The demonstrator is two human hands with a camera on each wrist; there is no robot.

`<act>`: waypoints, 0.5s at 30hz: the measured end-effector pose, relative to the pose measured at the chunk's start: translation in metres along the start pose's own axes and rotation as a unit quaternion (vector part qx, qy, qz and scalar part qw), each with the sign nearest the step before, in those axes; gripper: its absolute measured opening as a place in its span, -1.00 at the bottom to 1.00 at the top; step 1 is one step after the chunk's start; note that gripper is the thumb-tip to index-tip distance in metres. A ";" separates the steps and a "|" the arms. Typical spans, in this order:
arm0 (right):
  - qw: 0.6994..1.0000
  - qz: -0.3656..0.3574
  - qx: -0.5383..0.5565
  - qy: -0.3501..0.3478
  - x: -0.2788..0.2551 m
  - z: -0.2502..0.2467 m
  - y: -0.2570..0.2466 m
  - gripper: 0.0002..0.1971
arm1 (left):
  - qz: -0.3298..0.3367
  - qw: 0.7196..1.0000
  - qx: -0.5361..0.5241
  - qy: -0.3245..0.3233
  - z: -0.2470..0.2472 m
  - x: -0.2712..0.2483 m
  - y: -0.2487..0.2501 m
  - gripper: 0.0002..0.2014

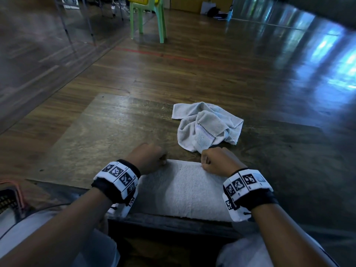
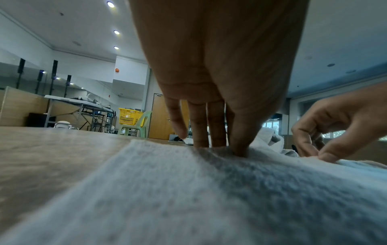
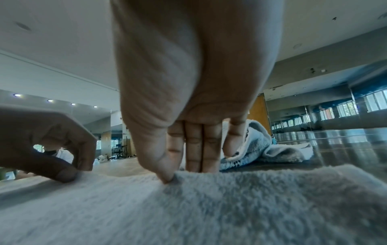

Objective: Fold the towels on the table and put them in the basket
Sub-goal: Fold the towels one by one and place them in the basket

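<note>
A flat white towel [image 1: 181, 189] lies at the table's near edge, hanging slightly over it. My left hand [image 1: 163, 162] pinches its far left corner, and my right hand [image 1: 204, 164] pinches its far right corner. In the left wrist view the left hand [image 2: 228, 147] has its thumb on top of the towel [image 2: 188, 199] and its fingers behind the edge. The right wrist view shows the right hand [image 3: 178, 174] gripping the towel [image 3: 209, 207] the same way. A second, crumpled towel [image 1: 208, 124] lies just beyond the right hand.
A basket with a pink rim [image 1: 11, 197] sits low at my left, partly cut off. The wooden table [image 1: 107, 132] stretches to the left of the towels. Far behind it stands a green chair [image 1: 148, 18] carrying a yellow basket [image 2: 130, 116].
</note>
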State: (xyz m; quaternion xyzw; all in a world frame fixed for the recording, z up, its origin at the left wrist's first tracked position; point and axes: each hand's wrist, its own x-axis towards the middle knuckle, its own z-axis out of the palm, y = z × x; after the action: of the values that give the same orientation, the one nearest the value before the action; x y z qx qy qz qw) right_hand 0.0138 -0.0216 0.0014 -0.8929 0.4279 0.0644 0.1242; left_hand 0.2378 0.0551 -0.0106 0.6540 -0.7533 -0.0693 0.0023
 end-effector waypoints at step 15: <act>0.997 0.075 -0.011 0.011 -0.013 0.001 0.029 -0.93 | -0.095 0.995 -0.006 0.030 0.004 -0.014 -0.028 -0.91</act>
State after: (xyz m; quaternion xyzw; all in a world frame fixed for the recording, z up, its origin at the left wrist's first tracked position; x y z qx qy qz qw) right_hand -0.0171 -0.0290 -0.0019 -0.8601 0.4945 0.0688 0.1046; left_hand 0.2669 0.0660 -0.0167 0.7246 -0.6867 -0.0537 0.0225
